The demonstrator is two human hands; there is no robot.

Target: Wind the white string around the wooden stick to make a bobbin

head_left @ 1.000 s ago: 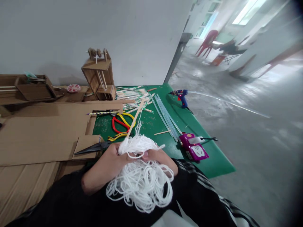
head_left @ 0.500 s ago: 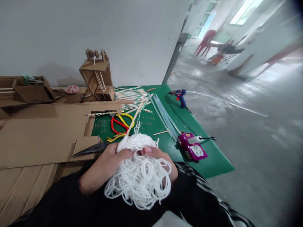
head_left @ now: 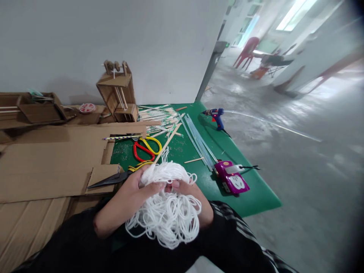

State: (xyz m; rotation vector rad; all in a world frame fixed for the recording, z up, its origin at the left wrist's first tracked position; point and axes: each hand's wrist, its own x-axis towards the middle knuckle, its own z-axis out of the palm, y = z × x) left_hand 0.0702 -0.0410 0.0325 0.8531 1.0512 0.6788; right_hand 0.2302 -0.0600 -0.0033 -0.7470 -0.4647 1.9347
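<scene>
1. Left fingers (head_left: 153, 187) and right fingers (head_left: 178, 184) grip white yarn (head_left: 170, 220) at the near side of the green bench (head_left: 256, 199).
2. Cardboard (head_left: 51, 159) covers its left.
3. Beyond, a red chair (head_left: 249, 48) stands on grey floor (head_left: 290, 170).

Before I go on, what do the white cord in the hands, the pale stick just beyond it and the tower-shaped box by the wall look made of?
White cord: soft matte fibre, cotton or synthetic; it falls in limp loops.
Pale stick: probably bare wood or bamboo, from its straw colour and dull surface.
Tower-shaped box: likely cardboard, with flat, matte brown panels.
</scene>
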